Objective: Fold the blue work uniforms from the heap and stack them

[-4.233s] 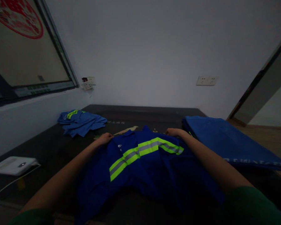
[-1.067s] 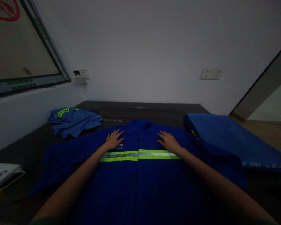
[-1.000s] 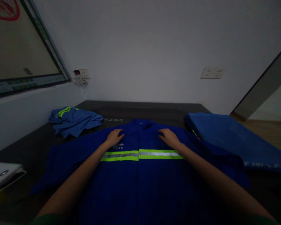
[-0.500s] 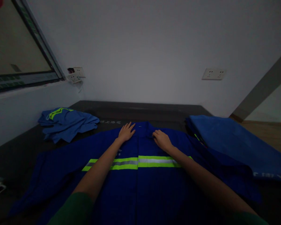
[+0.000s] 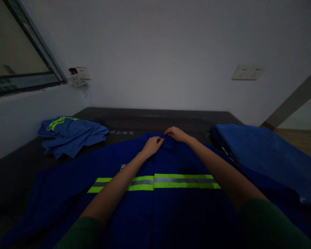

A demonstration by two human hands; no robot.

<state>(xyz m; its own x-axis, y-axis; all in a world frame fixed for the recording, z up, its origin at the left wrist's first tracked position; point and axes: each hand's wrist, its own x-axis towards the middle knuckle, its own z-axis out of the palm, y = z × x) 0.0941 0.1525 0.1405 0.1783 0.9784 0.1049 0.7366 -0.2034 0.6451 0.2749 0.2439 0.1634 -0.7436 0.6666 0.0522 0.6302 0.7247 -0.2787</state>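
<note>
A dark blue work jacket point(image 5: 134, 214) lies spread front side up, its collar at the far end and a yellow-green and silver reflective band across the chest. At the collar point(image 5: 168, 142), my left hand point(image 5: 152, 145) has its fingers closed on the cloth near the neck opening. Just right of it and slightly farther away, my right hand point(image 5: 176, 134) pinches the collar's upper edge. White lettering on the jacket's left chest is partly covered by my left forearm.
A crumpled blue garment point(image 5: 75, 135) with a yellow-green stripe lies at the left. Folded blue cloth point(image 5: 264, 152) rests at the right beside the jacket's sleeve. The dark table point(image 5: 155, 119) meets a pale wall with a socket plate point(image 5: 247, 72).
My left hand has gone from lying flat with fingers spread to closing at the collar, moving right. My right hand has moved farther away to the collar's top edge.
</note>
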